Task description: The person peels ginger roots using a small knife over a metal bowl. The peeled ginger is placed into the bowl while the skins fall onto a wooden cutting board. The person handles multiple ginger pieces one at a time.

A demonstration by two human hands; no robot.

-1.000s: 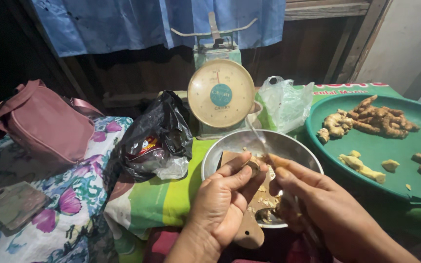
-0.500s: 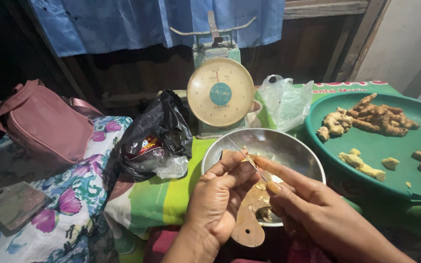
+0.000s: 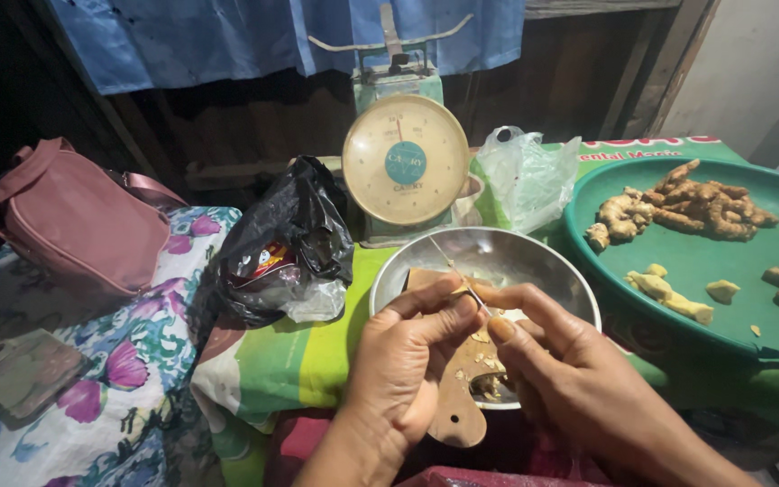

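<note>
Head view is showing the left hand [image 3: 412, 365] and right hand [image 3: 556, 361] now pinching one thin knife blade [image 3: 457, 275] closer together over the steel bowl [image 3: 534, 257], so the peeling is going on.

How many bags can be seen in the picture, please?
3: a pink handbag at the left, a black plastic bag beside the scale, and a clear plastic bag right of the scale. Others may be hidden.

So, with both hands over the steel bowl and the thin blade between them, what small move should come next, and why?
Probably draw the thin blade once more along the small piece pinched in the left hand, guided by the right hand. Both meet over the steel bowl and wooden board, where scrapings already lie, so peelings would fall there.
</note>
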